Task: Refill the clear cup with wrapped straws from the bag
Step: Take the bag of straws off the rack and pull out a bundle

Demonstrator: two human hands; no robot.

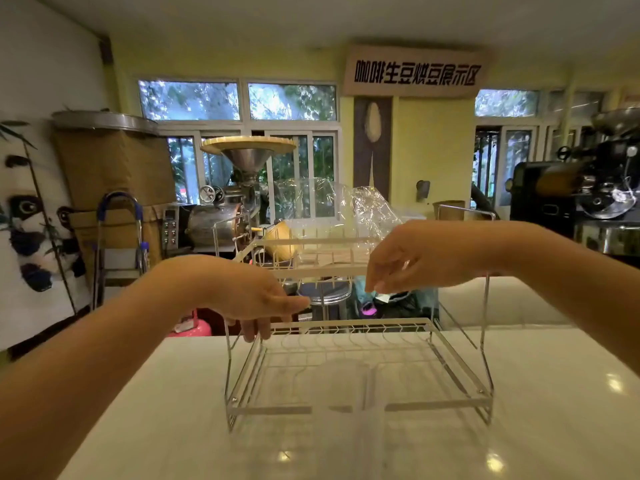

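Right hand (412, 261) is raised at the upper tier of the wire rack (360, 403), fingers curled downward and drawn together at the tips; whether they pinch anything is not resolvable. Just behind and above it sits the clear plastic bag (332, 202), crumpled and standing on the rack's upper shelf (311, 242); pale strips seen through its lower part may be the wrapped straws, but this is uncertain. Left hand (252, 299) reaches in lower, fingers loosely extended and apart, fingertips at the rack's left rear corner post, possibly touching it, closed on nothing visible. Clear cup: not identifiable in this view; a faint curved outline on the rack's lower shelf could be it, cannot confirm. Judgement: the bag is parked high on the rack to keep it upright and its mouth reachable, and the two hands approach from either side, one likely to steady, one to draw from the bag. Rack stands on a white glossy counter (519, 427). Beyond the counter: coffee roasting machines (221, 216), windows, a sign with Chinese characters (415, 72).
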